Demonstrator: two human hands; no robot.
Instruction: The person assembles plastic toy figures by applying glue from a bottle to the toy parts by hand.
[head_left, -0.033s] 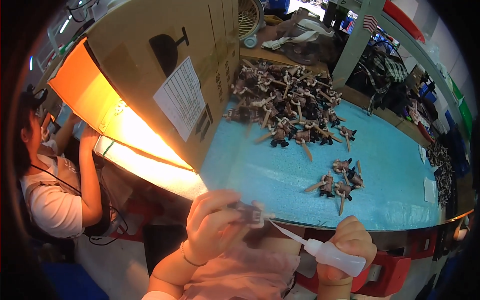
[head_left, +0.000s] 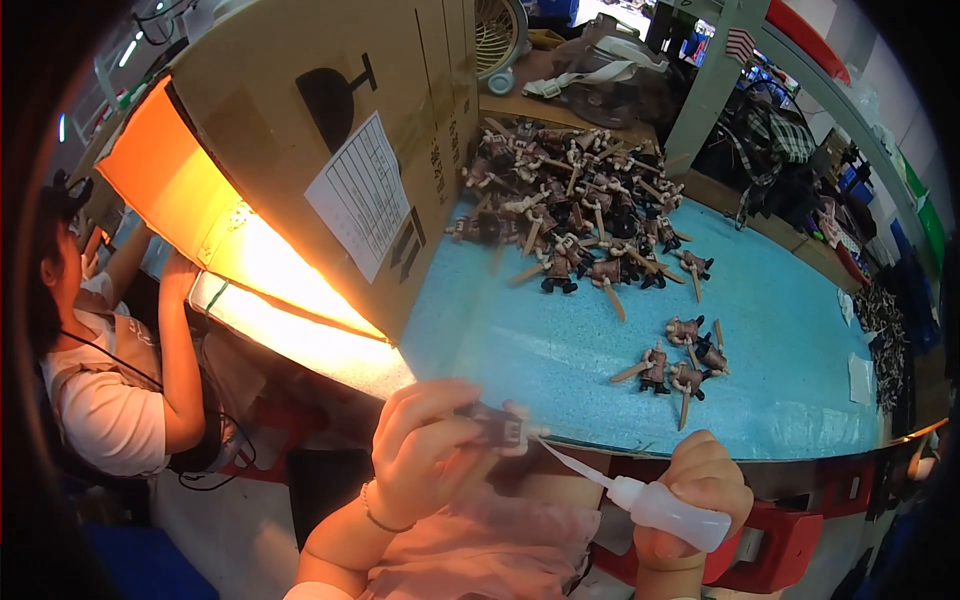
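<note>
My left hand (head_left: 425, 450) pinches a small toy figure (head_left: 503, 430) with a dark brown body and pale parts, just off the table's near edge. In my right hand (head_left: 708, 487) is a white squeeze bottle (head_left: 675, 515), tilted with its long thin nozzle toward the figure. The nozzle tip is at the figure's pale end; whether it touches I cannot tell. Beyond my hands, several finished-looking figures (head_left: 686, 378) with brown coats, black boots and tan sword-like pieces lie in a small cluster on the blue tabletop (head_left: 560, 385).
A large heap of similar figures (head_left: 575, 200) covers the table's back. A tall cardboard box (head_left: 330, 130) stands at the left, with orange light beside it. Another person (head_left: 110, 400) works on the far left. Small dark parts (head_left: 885, 345) are piled at the right edge, near a metal post (head_left: 715, 90).
</note>
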